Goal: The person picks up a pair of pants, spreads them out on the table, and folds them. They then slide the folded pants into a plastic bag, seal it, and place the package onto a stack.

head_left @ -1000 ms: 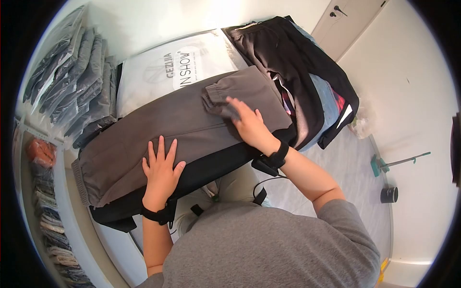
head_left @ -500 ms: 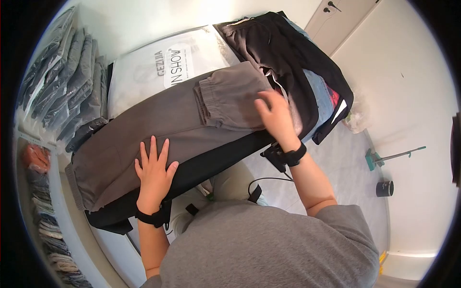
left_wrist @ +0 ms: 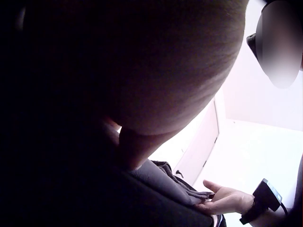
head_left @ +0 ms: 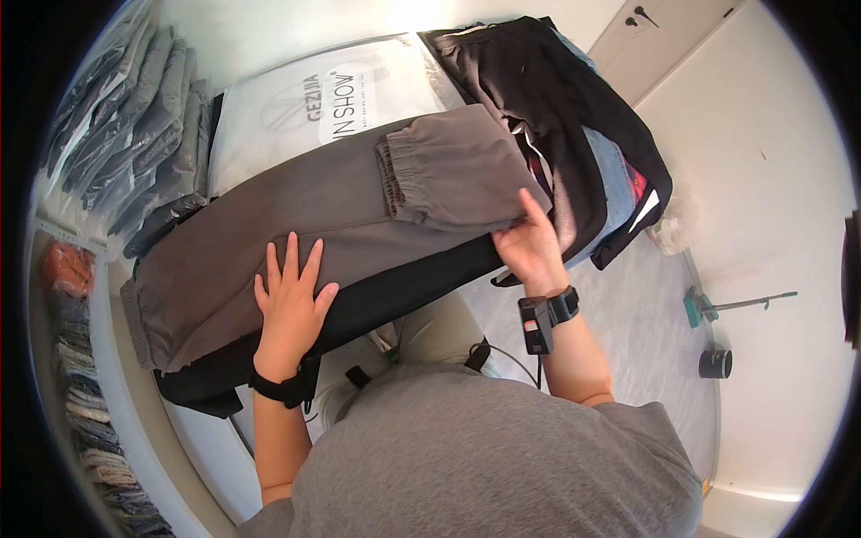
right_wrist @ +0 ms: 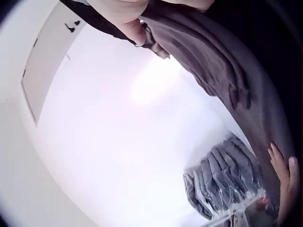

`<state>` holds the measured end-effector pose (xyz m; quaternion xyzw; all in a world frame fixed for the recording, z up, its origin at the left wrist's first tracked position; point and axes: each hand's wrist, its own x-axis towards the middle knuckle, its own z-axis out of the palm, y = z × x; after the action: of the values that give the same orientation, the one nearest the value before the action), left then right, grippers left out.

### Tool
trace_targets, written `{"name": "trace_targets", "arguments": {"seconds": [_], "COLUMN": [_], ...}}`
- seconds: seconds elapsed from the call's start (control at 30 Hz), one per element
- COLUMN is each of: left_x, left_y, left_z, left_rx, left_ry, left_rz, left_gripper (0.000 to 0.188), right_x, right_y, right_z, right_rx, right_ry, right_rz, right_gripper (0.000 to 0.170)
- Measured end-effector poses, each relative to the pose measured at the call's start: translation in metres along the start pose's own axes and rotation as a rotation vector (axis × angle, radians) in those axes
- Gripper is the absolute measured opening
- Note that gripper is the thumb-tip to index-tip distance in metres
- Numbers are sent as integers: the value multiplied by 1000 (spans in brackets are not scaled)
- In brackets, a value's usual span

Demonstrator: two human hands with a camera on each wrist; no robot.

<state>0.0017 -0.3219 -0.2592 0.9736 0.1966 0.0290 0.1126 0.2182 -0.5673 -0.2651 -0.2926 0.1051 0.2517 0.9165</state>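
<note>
Grey-brown trousers [head_left: 296,193] lie lengthwise over black fabric [head_left: 395,296], their elastic cuffs [head_left: 395,175] folded back onto the upper side near the right end. My left hand [head_left: 291,305] rests flat on the trousers' near side, fingers spread. At the right folded end, my right hand [head_left: 531,247] holds the edge, thumb above and fingers tucked partly out of sight beneath the cloth. The left wrist view shows that right hand [left_wrist: 225,199] at the cloth's edge from the side. Cloth folds [right_wrist: 203,52] hang beside the thumb in the right wrist view.
A white printed bag [head_left: 350,90] lies behind the trousers. Black trousers and denim [head_left: 574,108] are heaped at the right end. Bagged dark garments [head_left: 134,117] are stacked at left, above a shelf of folded clothes [head_left: 94,403]. A black bin [head_left: 715,363] stands on the floor.
My right hand has moved from the cuffs rightward, off the cloth's top, to the folded end's near corner. The cuffs lie flatter. My left hand stays on the trousers.
</note>
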Motion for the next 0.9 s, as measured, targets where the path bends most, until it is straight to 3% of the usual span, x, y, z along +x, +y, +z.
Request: {"name": "trace_targets", "arguments": {"seconds": [0.13,0.2,0.23,0.3,0.37,0.43,0.47,0.5,0.57,0.6,0.63,0.7,0.73,0.83,0.9], "left_x": [-1,-1,-1,-1,-1,-2,-2,-1,-2,-3,-4,-4,-5,-3,-4], "left_y": [-3,-6,-6,-4,-5,-4,-5,-5,-4,-5,-13,-29,-28,-24,-21], "left_z": [4,8,7,6,8,8,9,8,5,10,22,46,55,40,36], "left_rx": [42,75,81,71,77,72,76,84,37,71,79,-13,-4,-146,-82], "left_ry": [23,72,75,76,104,109,122,123,42,148,149,366,271,256,352], "left_rz": [27,58,40,49,30,44,47,29,18,44,32,198,100,136,156], "left_gripper": [57,58,58,58,59,59,59,59,58,59,59,59,57,56,46], "right_x": [13,22,23,14,8,-5,-15,-21,-31,-33,-38,-46,-45,-35,-34], "right_y": [37,49,52,53,59,64,62,62,64,83,90,116,128,154,156], "right_z": [8,10,11,16,22,42,51,65,86,94,105,113,111,100,100], "right_rx": [37,-108,-110,-245,-307,-586,-801,-797,-1469,-1547,-1681,-1911,-1899,-2095,-2138], "right_ry": [-111,40,30,33,-28,-86,-152,-167,-364,-555,-780,-937,-948,-1096,-1075], "right_rz": [128,16,32,-159,-183,-505,-512,-498,-290,-703,-912,-973,-977,-1033,-1056], "right_gripper": [30,28,28,29,35,31,32,32,48,59,65,63,63,61,57]}}
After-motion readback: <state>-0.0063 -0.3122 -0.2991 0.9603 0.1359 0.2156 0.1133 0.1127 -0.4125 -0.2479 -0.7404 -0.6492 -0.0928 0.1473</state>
